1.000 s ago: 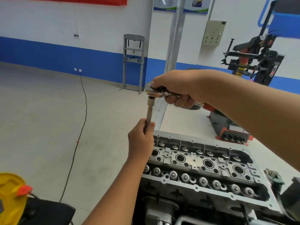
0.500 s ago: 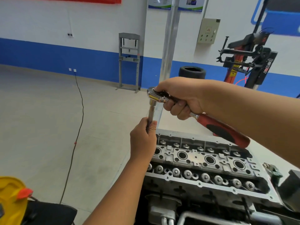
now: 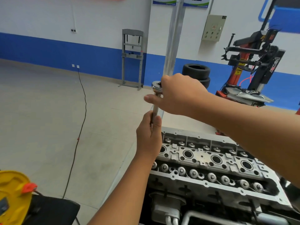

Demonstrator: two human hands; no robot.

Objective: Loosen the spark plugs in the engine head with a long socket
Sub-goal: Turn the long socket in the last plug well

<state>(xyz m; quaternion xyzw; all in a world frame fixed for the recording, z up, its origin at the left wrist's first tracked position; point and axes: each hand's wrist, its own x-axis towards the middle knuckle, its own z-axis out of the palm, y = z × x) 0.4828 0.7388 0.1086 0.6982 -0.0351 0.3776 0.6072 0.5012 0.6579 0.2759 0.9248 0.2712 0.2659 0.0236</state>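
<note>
The bare aluminium engine head (image 3: 204,157) lies at the lower right, with a row of round spark plug wells along its middle. A long socket (image 3: 155,109) stands upright over the leftmost well. My left hand (image 3: 148,135) grips its shaft just above the head and hides the lower end. The chrome ratchet head (image 3: 156,86) sits on top of the socket. My right hand (image 3: 178,95) is wrapped around the ratchet right behind its head, thumb stretched out to the left. The ratchet's handle is hidden under my right hand and forearm.
A yellow container (image 3: 13,194) with an orange tab sits at the lower left. A black cable (image 3: 81,124) runs across the floor. Stacked tyres (image 3: 196,73), a tyre changer (image 3: 253,69), a grey shop press (image 3: 132,57) and a metal post (image 3: 174,36) stand beyond.
My right hand has swung the ratchet round towards me, so its red handle has gone from view behind my forearm. My left hand stays on the socket shaft.
</note>
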